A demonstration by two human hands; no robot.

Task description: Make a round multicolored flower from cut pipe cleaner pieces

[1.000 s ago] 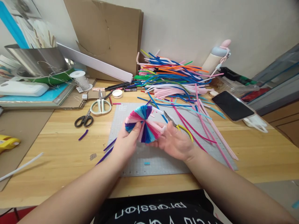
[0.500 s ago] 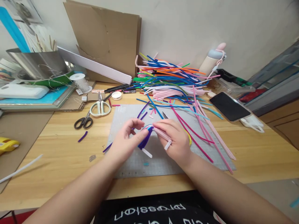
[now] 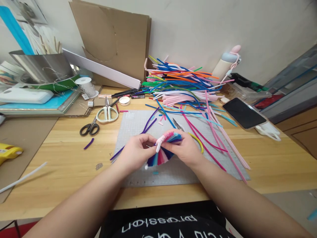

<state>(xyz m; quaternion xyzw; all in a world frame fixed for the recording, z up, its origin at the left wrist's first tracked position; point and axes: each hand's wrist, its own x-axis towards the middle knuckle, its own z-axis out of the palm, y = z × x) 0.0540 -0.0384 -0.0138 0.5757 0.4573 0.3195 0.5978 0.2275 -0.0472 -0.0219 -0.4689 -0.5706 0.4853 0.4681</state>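
My left hand (image 3: pixel 135 152) and my right hand (image 3: pixel 186 149) both grip a fan-shaped bundle of pipe cleaners (image 3: pixel 163 149) in pink, blue, purple and turquoise, held just above the grey cutting mat (image 3: pixel 138 124). The fan's ribs point down toward me, and a light pink strip wraps its top. Yellow-handled pliers (image 3: pixel 195 138) lie on the mat just behind my right hand.
A big heap of coloured pipe cleaners (image 3: pixel 180 82) fills the back of the wooden table. White scissors (image 3: pixel 107 112) and black scissors (image 3: pixel 89 128) lie to the left. A phone (image 3: pixel 243 112) rests at the right, cardboard sheets (image 3: pixel 116 39) lean on the wall.
One second ago the fan was spread and facing me; my hands then folded it edge-on and lowered it. Now it has turned over, ribs spread downward between both hands.
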